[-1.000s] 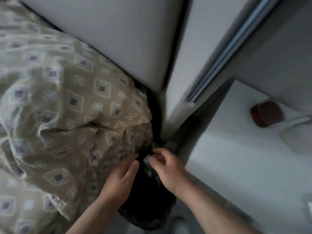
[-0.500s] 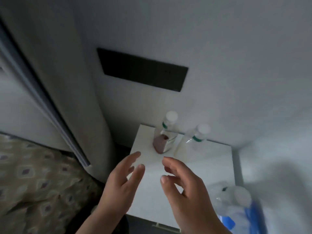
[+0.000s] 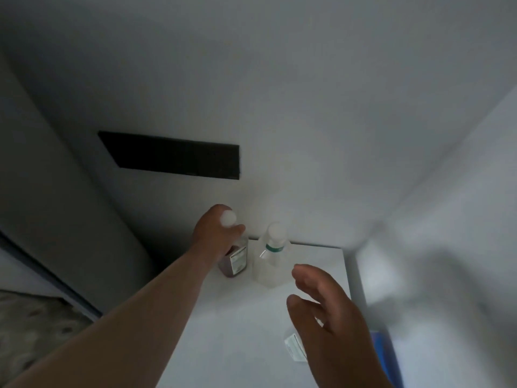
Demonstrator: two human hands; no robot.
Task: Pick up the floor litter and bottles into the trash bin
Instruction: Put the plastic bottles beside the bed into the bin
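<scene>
On the white nightstand [image 3: 232,326] at the far edge stand two bottles. My left hand [image 3: 215,233] reaches out and curls around the neck of a clear bottle with a white cap [image 3: 228,219], which stands behind a small brown bottle [image 3: 234,261] with a paper label. Beside them on the right stands a second clear bottle [image 3: 270,259] with a white cap and a green ring. My right hand [image 3: 327,312] hovers over the nightstand with its fingers loosely spread and holds nothing. Under it a labelled item [image 3: 295,347] shows partly. No trash bin is in view.
A white wall with a black rectangular panel [image 3: 176,154] rises behind the nightstand. A patterned bedspread [image 3: 33,329] lies at the lower left beside the padded headboard. Something blue [image 3: 387,357] sits past the nightstand's right edge.
The view swung up from the dark bin beside the bed to the nightstand. My left hand stretched forward and took hold of the far bottle's neck; my right hand stayed near and empty.
</scene>
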